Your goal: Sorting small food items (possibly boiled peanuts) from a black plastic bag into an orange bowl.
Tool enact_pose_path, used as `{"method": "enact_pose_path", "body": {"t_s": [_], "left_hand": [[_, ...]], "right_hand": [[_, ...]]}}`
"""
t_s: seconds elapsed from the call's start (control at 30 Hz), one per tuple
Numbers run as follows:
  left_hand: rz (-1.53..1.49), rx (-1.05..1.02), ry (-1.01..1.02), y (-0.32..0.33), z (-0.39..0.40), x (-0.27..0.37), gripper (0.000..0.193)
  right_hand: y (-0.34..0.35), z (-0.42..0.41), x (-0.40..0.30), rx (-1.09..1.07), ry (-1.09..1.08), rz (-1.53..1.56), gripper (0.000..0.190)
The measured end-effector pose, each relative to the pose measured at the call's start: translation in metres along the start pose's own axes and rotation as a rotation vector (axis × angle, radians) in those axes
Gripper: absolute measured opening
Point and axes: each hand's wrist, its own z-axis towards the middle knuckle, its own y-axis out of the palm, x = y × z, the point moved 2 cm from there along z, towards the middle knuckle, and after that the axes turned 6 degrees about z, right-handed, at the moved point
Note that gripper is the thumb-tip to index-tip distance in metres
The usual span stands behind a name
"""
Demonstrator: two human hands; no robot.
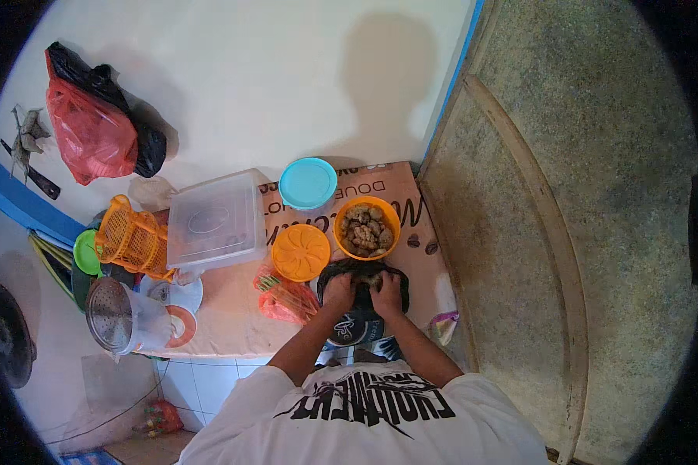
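Both my hands are in a black plastic bag [362, 302] at the table's front edge. My left hand [338, 292] is at the bag's left side and my right hand [387, 295] at its right, with fingers bent down into the opening. Between them shows a little of something brownish; whether either hand grips it is hidden. Just beyond the bag stands an orange bowl [396, 224] holding several lumpy brown pieces. An orange lid [301, 253] with a petal pattern lies left of the bowl. Behind it is a round container with a turquoise lid [308, 183].
A red plastic bag [285, 299] with green stalks lies left of my hands. Farther left are a clear plastic box [216, 221], orange baskets [131, 235] and a translucent tub [145, 317]. A wall bounds the table [227, 325] behind; a wooden panel [517, 244] stands right.
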Motion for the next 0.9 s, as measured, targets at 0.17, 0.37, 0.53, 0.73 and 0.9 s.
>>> {"method": "enact_pose_path", "body": {"t_s": [0.17, 0.37, 0.53, 0.73, 0.9], "left_hand": [[-0.118, 0.135, 0.134, -0.002, -0.004, -0.007, 0.027], [-0.355, 0.134, 0.102, -0.012, -0.023, 0.006, 0.027], [-0.561, 0.081, 0.035, -0.015, -0.047, -0.002, 0.031], [-0.827, 0.017, -0.092, -0.018, -0.074, -0.014, 0.038], [-1.014, 0.098, -0.108, -0.073, -0.088, 0.02, 0.039]], "right_hand": [[-0.01, 0.006, 0.003, -0.095, 0.042, 0.082, 0.059], [-0.012, 0.005, 0.022, -0.16, 0.28, 0.291, 0.055], [-0.018, -0.011, 0.032, -0.234, 0.343, 0.634, 0.045], [-0.048, -0.04, -0.005, -0.271, 0.421, 1.001, 0.039], [-0.074, -0.05, -0.047, -0.283, 0.285, 1.103, 0.041]]}}
